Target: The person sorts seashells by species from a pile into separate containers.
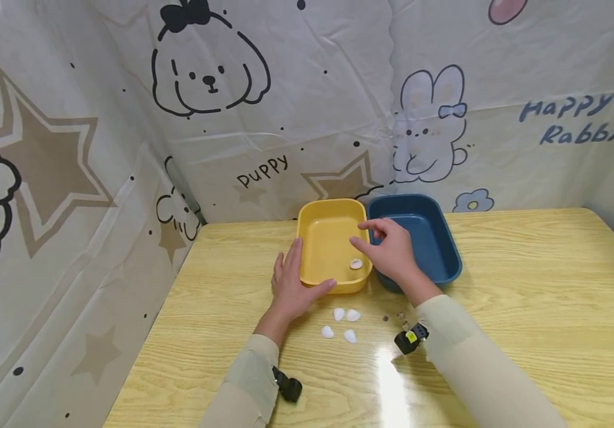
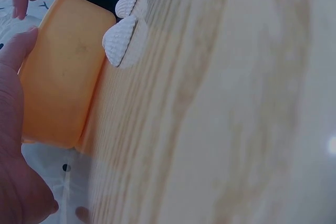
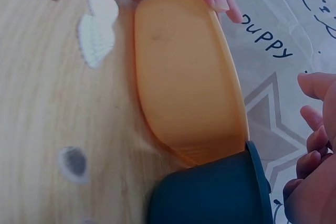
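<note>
My left hand (image 1: 292, 286) rests against the yellow bin (image 1: 333, 205), its fingers straight along the left side and its thumb over the front rim. Above the bin's right side is my right hand (image 1: 392, 245), thumb and index finger apart with nothing between them. A white shell (image 1: 356, 264) shows within the bin's front right part, below the right thumb. In front of the bin, several white ribbed shells (image 1: 353, 315) lie on the table; the left wrist view shows the ribs on one shell (image 2: 119, 40) closely.
A dark blue bin (image 1: 448, 261) stands against the yellow bin's right side, partly hidden by the right forearm. Small greyish shells (image 1: 385, 318) lie near the right wrist camera (image 1: 408, 340). A printed cloth (image 1: 285, 119) hangs behind the wooden table (image 1: 526, 297).
</note>
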Demonstrator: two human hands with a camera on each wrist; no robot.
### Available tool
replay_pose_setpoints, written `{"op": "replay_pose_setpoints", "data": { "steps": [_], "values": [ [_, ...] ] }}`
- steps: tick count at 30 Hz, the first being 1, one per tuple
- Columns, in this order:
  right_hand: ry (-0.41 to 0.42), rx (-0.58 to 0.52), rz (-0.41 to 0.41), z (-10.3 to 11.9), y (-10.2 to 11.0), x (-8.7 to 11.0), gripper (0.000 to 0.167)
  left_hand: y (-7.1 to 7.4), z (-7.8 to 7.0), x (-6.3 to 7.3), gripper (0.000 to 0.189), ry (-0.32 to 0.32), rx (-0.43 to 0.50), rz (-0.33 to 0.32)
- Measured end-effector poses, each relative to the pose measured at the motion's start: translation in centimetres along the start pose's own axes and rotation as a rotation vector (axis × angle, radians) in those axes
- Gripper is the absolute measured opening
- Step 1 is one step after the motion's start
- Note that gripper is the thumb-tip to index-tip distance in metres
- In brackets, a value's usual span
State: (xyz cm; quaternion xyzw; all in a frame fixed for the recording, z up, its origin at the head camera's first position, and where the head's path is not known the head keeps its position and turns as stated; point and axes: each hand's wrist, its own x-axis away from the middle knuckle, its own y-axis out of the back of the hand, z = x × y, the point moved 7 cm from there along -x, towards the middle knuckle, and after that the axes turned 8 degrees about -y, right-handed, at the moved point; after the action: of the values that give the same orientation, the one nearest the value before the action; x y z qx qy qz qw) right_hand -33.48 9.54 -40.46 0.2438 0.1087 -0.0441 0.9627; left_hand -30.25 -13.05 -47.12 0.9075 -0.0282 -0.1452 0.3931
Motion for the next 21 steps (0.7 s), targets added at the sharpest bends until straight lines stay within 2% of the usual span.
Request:
{"op": "replay_pose_setpoints", "data": {
  "steps": [10,21],
  "values": [
    [0.077,0.044,0.016,0.8,0.6,2.6,0.032,0.0,0.0,0.0,0.118,-0.001,-0.003,0.003],
    [0.158,0.055,0.084,1.8,0.6,5.0,0.027,-0.1,0.0,-0.1,0.117,-0.005,-0.007,-0.002]
  ]
}}
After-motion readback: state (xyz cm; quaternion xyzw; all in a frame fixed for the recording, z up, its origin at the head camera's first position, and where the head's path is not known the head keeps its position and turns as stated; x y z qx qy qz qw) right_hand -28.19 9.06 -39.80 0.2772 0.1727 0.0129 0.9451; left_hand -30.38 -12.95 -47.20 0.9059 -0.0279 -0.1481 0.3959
